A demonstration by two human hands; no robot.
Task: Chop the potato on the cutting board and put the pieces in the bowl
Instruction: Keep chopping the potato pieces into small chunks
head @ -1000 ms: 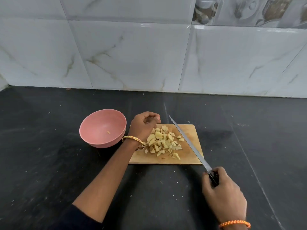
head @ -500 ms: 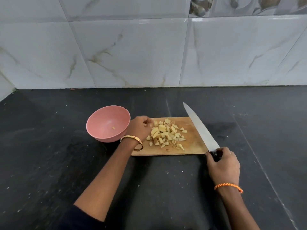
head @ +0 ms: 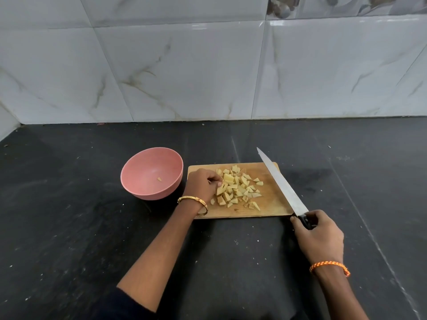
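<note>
One small potato scrap [head: 159, 179] lies in the pink bowl [head: 138, 191], which we see at nine o'clock of the wooden cutting board [head: 272, 202], just beside it. The chopped potato pieces [head: 235, 187] sit heaped mid-board. Our left hand [head: 202, 187] rests on the board with fingers curled against the pile's nine o'clock edge; whether it grasps any we cannot tell. Our right hand [head: 317, 236] grips the chef's knife [head: 280, 182] handle at five o'clock, the blade lying along the board's right side.
</note>
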